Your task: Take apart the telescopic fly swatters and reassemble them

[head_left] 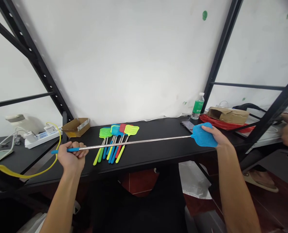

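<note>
Two hands hold a blue fly swatter [134, 142] across a black shelf [156, 152]: left hand [72, 157] clamped on the handle, right hand [210, 136] gripping the mesh head. More swatters [116, 142] lie beneath, before a white wall [124, 64].

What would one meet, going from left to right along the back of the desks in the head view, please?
White power strip, cardboard box, pile of fly swatters, plastic water bottle, brown package.
</note>
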